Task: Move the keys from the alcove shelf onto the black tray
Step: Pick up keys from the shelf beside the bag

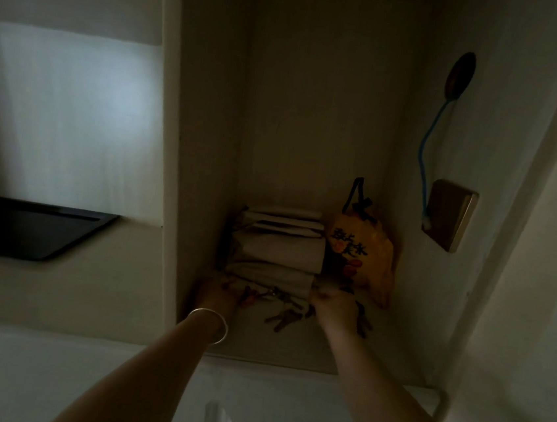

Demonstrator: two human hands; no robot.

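so we're at the pickup step: both hands are in the dim alcove shelf (290, 346), left hand (218, 295) and right hand (335, 308) either side of the keys (285, 316) lying in front of folded cloths (280, 248). can't tell if any fingers are closed on anything. next up, i'd guess, gather every bunch and carry them left to the black tray (24, 228).

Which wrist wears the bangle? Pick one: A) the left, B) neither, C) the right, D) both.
A: the bangle circles the left wrist just behind the left hand, while the right hand has a bare wrist; both reach toward the keys on the shelf.
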